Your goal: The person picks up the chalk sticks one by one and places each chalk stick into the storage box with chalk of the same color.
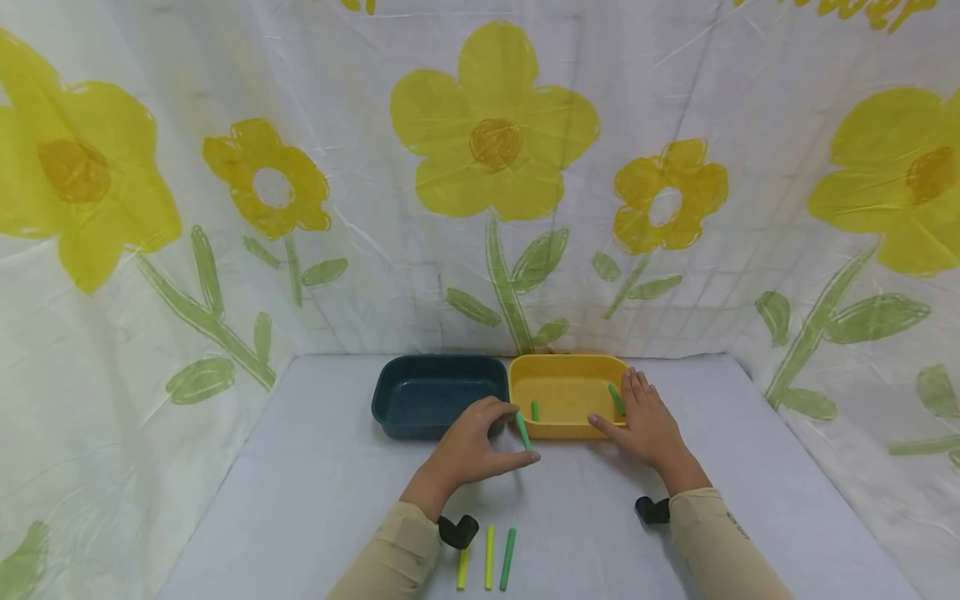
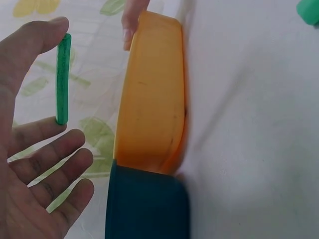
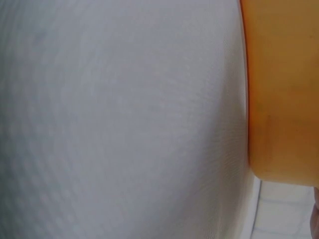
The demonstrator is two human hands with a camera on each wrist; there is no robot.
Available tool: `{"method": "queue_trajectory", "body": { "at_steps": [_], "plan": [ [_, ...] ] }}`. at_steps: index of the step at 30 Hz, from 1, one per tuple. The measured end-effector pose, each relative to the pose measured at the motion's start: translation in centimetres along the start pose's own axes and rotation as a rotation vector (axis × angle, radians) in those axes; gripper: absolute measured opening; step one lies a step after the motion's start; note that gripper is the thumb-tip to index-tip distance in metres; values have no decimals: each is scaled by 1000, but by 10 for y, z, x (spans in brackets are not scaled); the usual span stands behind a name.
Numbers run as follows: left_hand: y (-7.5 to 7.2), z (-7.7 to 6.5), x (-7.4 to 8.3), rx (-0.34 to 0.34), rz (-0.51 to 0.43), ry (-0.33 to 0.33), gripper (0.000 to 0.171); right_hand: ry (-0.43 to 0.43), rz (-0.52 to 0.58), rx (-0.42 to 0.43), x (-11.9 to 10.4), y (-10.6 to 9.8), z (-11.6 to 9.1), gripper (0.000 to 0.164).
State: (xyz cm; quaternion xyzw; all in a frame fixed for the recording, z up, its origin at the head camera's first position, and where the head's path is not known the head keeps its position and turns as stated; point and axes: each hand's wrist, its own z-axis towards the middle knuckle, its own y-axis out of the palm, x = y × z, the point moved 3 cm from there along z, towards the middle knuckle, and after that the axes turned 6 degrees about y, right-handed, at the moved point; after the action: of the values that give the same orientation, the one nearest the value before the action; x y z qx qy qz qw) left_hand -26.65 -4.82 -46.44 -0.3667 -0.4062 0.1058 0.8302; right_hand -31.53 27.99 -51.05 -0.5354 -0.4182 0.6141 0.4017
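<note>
Green stick, lower centre of frame, pinched by its ends in the left grip, wants even pressure; right grip straight-fingered

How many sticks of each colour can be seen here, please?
Green sticks: 4 (1 in the left hand, 2 in the yellow tray, 1 on the table)
Yellow sticks: 2 (on the table)
Total: 6 visible sticks
</note>
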Motion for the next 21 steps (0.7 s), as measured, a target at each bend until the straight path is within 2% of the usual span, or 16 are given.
{"method": "queue_trajectory", "body": {
  "at_steps": [10, 21],
  "plan": [
    [0, 11, 0, -8, 33, 10, 72, -7, -6, 16, -1, 1, 1, 120],
    [3, 28, -3, 29, 125, -41, 72, -2, -2, 8, 1, 2, 1, 120]
  ]
}}
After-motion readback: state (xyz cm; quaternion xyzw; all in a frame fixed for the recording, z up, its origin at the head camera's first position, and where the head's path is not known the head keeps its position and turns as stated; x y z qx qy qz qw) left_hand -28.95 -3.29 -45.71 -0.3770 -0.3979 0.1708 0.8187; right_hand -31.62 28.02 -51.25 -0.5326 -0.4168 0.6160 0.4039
